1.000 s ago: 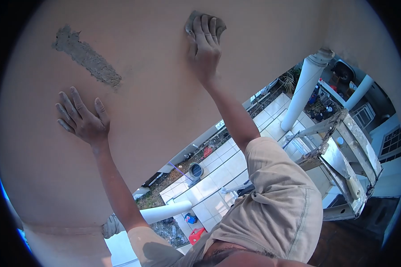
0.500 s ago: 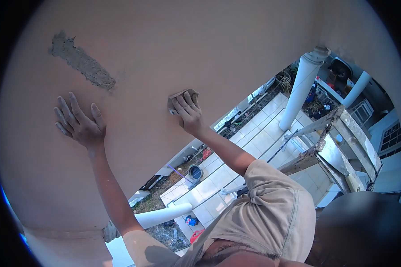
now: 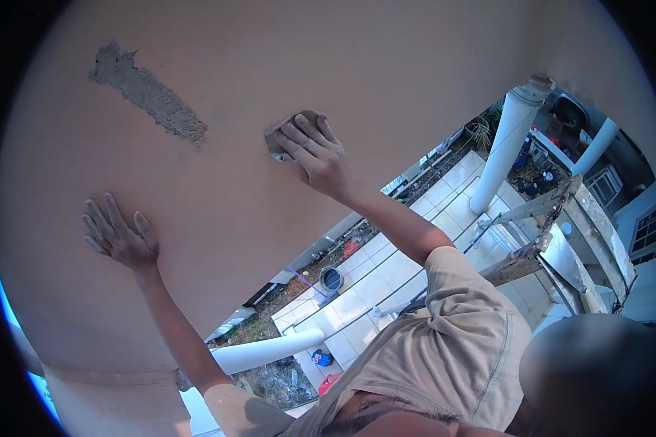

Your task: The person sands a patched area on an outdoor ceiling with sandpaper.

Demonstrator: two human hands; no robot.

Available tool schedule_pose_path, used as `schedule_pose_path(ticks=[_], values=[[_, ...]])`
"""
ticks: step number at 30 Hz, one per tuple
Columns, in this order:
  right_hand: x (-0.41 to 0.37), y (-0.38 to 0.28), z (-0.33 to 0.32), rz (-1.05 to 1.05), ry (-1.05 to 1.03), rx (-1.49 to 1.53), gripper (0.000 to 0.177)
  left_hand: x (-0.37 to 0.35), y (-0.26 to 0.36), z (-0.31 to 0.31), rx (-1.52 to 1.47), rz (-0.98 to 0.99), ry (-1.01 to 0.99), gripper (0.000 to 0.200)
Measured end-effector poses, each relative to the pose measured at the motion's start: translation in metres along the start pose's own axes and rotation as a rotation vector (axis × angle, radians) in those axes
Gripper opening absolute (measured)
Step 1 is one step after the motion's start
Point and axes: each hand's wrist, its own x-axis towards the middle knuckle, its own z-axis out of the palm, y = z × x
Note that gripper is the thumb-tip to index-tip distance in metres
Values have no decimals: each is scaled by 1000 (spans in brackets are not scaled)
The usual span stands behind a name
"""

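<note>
My right hand (image 3: 319, 156) presses a small brown-grey folded piece of sandpaper (image 3: 274, 140) against the smooth tan plastered wall (image 3: 219, 197), fingers laid over it. Part of the sheet is hidden under the fingers. Lower and to the left, my left hand (image 3: 124, 237) rests flat on the same surface with its fingers spread, holding nothing. Pale dust coats the fingers of both hands. Above the left hand is a long, rough grey patch of mortar (image 3: 153, 95), untouched by either hand.
Below lies a tiled floor (image 3: 372, 284) with a bucket (image 3: 331, 280) on it. White columns (image 3: 506, 146) stand at right and another (image 3: 270, 352) at lower left. A worn wooden frame (image 3: 598, 226) rises at right. A red item (image 3: 329, 383) sits near the bottom.
My right hand has slid the sandpaper up the wall, nearer the mortar patch's level. My left hand has shifted lower and slightly left, still flat. The view has moved a little.
</note>
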Motion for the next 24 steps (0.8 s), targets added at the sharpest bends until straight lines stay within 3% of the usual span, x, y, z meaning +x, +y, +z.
schedule_pose_path(ticks=[3, 6, 9, 12, 15, 18, 19, 21, 24], values=[[136, 28, -15, 162, 308, 52, 35, -2, -1, 1, 14, -7, -4, 55], [136, -3, 8, 179, 394, -28, 37, -2, 2, 1, 33, -15, 4, 55], [-3, -69, 36, -137, -93, 155, 32, -2, -1, 2, 19, 1, 6, 55], [40, -57, 21, -149, -51, 118, 29, -2, -5, 0, 19, 4, -19, 55], [150, -14, 10, 94, 279, 154, 29, -3, -3, 0, 14, -20, -21, 55], [120, -54, 30, 153, 344, -44, 28, -3, -1, -1, 12, -38, -18, 55], [74, -87, 32, 55, 117, -3, 29, -1, -4, 2, 13, -38, 1, 55], [-20, -106, 61, -202, -143, 245, 32, -7, -8, 1, -4, -20, -24, 55], [40, -81, 32, -182, -86, 173, 34, -6, -9, -1, -2, -10, -23, 56]])
